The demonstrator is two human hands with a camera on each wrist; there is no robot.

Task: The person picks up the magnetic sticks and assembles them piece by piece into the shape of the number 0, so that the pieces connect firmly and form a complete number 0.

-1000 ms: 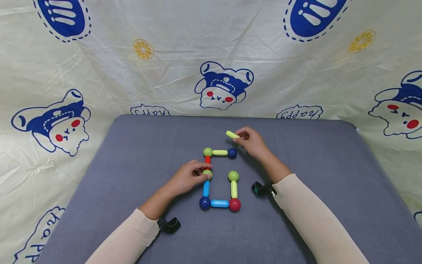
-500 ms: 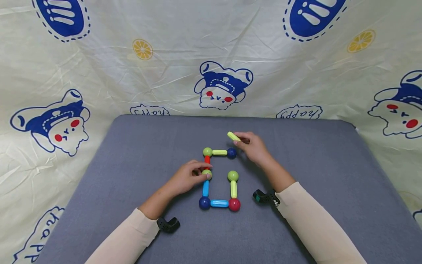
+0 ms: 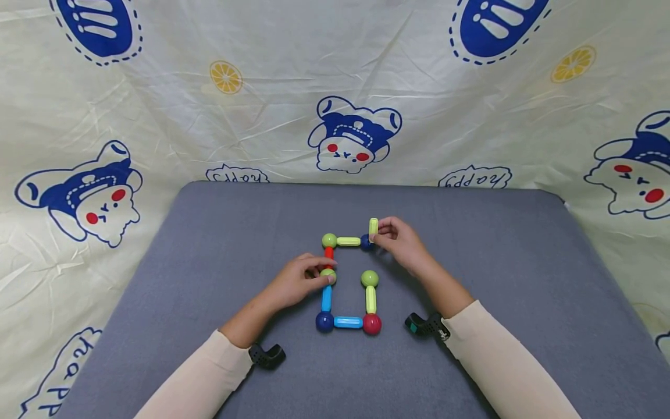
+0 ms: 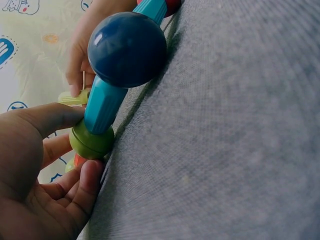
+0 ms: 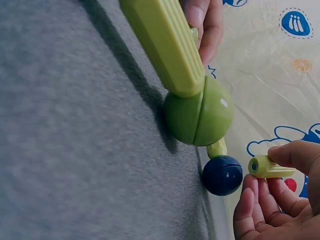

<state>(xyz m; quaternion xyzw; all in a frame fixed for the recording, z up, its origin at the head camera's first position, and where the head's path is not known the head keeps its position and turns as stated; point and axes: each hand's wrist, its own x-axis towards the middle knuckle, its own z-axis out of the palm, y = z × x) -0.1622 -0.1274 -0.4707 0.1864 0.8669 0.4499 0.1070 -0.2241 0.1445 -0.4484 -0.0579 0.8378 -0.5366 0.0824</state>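
Balls and magnetic rods form an open outline on the cloth. My left hand (image 3: 302,281) grips the green ball (image 4: 92,142) at the left side, between a red rod (image 3: 329,254) and a blue rod (image 3: 327,299). A loose yellow-green rod (image 5: 272,167) is pinched between thumb and fingers of my right hand (image 3: 400,243). It stands over the far navy ball (image 5: 222,175) and partly covers that ball in the head view. Another yellow-green rod (image 3: 348,241) joins the navy ball to the far green ball (image 3: 329,240).
On the near side lie a navy ball (image 3: 324,322), a blue rod (image 3: 348,322) and a red ball (image 3: 372,324). From the red ball a yellow-green rod (image 3: 371,299) runs to a green ball (image 3: 369,279). A printed curtain (image 3: 282,116) hangs behind the grey tabletop (image 3: 235,221).
My right hand has come slightly nearer, bringing the loose rod over the far navy ball. The rod has turned from slanting to pointing away from me. My left hand stays put.
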